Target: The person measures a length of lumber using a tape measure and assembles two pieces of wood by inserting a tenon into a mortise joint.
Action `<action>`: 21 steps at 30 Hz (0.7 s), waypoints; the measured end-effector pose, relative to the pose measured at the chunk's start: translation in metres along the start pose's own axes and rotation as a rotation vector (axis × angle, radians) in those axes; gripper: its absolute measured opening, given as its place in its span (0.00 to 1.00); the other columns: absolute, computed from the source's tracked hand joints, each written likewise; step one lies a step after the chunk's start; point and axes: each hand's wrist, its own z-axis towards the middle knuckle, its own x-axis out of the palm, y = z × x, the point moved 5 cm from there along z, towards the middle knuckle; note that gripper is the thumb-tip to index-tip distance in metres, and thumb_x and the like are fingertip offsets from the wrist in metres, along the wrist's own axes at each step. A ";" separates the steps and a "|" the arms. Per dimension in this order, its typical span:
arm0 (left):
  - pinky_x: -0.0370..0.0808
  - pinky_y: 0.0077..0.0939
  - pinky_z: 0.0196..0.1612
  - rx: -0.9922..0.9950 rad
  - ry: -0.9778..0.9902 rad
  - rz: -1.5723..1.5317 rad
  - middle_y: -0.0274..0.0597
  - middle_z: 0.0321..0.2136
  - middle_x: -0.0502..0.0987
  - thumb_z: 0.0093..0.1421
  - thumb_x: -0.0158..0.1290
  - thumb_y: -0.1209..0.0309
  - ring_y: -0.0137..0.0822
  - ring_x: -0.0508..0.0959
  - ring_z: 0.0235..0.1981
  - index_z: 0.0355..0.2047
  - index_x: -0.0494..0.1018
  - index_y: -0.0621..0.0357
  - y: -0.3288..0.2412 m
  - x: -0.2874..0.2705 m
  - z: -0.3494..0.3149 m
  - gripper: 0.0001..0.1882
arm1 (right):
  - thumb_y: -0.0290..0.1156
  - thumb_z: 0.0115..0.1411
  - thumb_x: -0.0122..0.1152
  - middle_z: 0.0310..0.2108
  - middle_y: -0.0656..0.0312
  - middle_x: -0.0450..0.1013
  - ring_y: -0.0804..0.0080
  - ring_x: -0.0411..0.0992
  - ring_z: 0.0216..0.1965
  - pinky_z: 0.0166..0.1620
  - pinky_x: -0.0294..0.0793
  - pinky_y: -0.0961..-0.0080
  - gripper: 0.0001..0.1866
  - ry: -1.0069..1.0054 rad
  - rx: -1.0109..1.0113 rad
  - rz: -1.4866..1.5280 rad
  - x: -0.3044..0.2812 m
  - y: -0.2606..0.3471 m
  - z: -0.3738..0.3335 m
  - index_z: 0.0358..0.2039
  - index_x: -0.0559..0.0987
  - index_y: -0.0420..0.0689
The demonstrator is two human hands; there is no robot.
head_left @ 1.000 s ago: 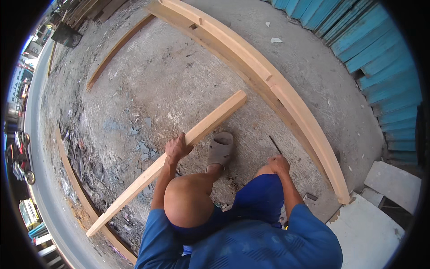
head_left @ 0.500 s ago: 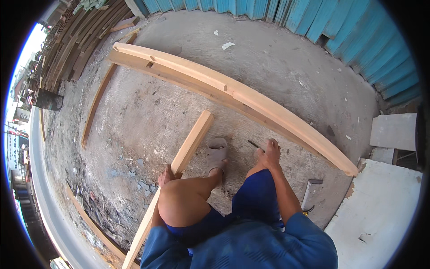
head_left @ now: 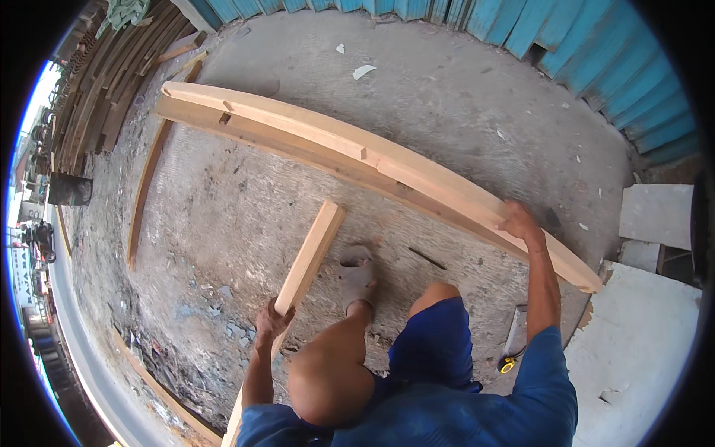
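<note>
My left hand (head_left: 274,322) is wrapped around a pale squared wooden beam (head_left: 311,257), which slants from the lower edge up past my left knee. My right hand (head_left: 520,222) grips the right part of a long pale timber (head_left: 439,186), its fingers over the top edge. Notches show along that timber, which lies against a browner beam (head_left: 298,149) with a hole near its left end. On the concrete between my foot and the timber lies a thin dark rod (head_left: 427,258), its kind unclear.
Beside my right arm are a carpenter's square (head_left: 515,331) and a yellow-and-black tape measure (head_left: 508,364). White boards (head_left: 640,350) stand at right, blue corrugated metal (head_left: 596,59) behind. Stacked planks (head_left: 119,82) and a dark bucket (head_left: 71,188) are at far left.
My right hand has moved from beside the dark rod out to the right, onto the long timber. The left hand keeps its hold on the squared beam. The view has shifted slightly.
</note>
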 end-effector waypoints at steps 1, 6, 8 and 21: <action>0.78 0.48 0.49 -0.004 0.006 0.005 0.56 0.41 0.82 0.51 0.63 0.47 0.57 0.81 0.46 0.54 0.73 0.52 -0.001 -0.001 -0.001 0.34 | 0.41 0.50 0.75 0.66 0.45 0.63 0.50 0.62 0.67 0.68 0.61 0.61 0.47 0.013 -0.006 -0.036 -0.008 0.009 -0.002 0.68 0.64 0.44; 0.77 0.47 0.50 -0.055 0.067 -0.001 0.56 0.42 0.81 0.50 0.64 0.49 0.57 0.81 0.47 0.53 0.75 0.52 -0.016 -0.003 0.001 0.33 | 0.39 0.49 0.74 0.58 0.41 0.71 0.46 0.67 0.62 0.64 0.65 0.58 0.43 -0.109 0.000 -0.107 -0.028 0.016 -0.003 0.64 0.68 0.39; 0.78 0.46 0.50 -0.063 0.074 0.022 0.57 0.43 0.81 0.50 0.64 0.51 0.56 0.81 0.47 0.54 0.74 0.54 -0.016 -0.003 0.000 0.33 | 0.40 0.49 0.74 0.55 0.40 0.73 0.44 0.69 0.60 0.62 0.67 0.57 0.41 -0.123 -0.038 -0.139 -0.027 0.012 0.002 0.62 0.70 0.38; 0.74 0.43 0.57 -0.007 0.263 -0.026 0.58 0.48 0.77 0.44 0.68 0.62 0.55 0.76 0.52 0.63 0.68 0.54 -0.005 0.001 0.017 0.43 | 0.59 0.55 0.66 0.65 0.44 0.65 0.49 0.63 0.66 0.68 0.60 0.56 0.49 -0.081 -0.294 -0.058 0.002 0.201 0.083 0.68 0.64 0.40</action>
